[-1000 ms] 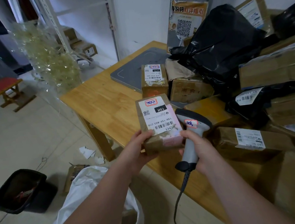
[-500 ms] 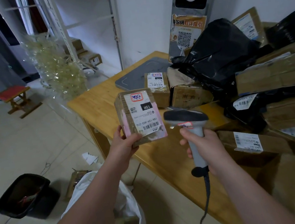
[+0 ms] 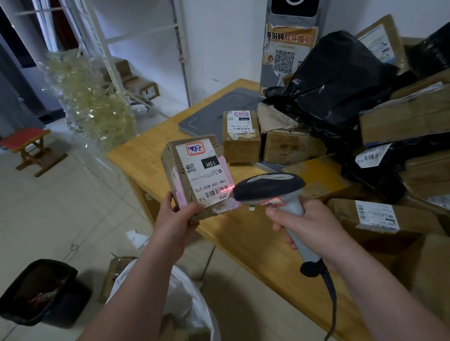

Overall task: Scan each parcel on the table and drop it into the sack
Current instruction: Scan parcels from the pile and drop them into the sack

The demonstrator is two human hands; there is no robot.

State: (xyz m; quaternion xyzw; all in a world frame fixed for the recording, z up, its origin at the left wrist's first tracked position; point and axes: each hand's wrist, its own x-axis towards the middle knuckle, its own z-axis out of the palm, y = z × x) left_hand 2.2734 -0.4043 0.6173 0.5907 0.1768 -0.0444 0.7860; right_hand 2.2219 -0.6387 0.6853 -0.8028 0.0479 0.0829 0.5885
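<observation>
The left grip (image 3: pixel 177 226) is clamped round the lower end of a small cardboard parcel (image 3: pixel 198 177), lifted clear of the counter (image 3: pixel 157 155). Taking it by the bottom edge leaves the shipping label (image 3: pixel 209 169) uncovered, and the face is turned toward the right grip (image 3: pixel 311 227). That grip is wrapped tight round the handle of a corded barcode scanner (image 3: pixel 269 189). The scanner's head sits just beside the parcel's lower right corner and aims across it. A red scan line (image 3: pixel 227 188) falls on the end of the barcode, so the scan step looks to be in hand.

The parcel is a plain brown box, taller than wide and taped over. Its white label carries a red-framed stamp at the top, a QR code, a black "15H" patch and the code 15H-159-A03-210 above the barcode. The print reads upside down from this side. A pinkish patch shows along the bottom edge near the left grip's fingers.

Below the left grip's forearm the white sack (image 3: pixel 196 294) stands open on the floor with cartons already inside — a short drop once the scan registers. Beyond the right grip more boxes and black poly bags (image 3: pixel 331 82) are heaped on the counter, seemingly waiting their turn.
</observation>
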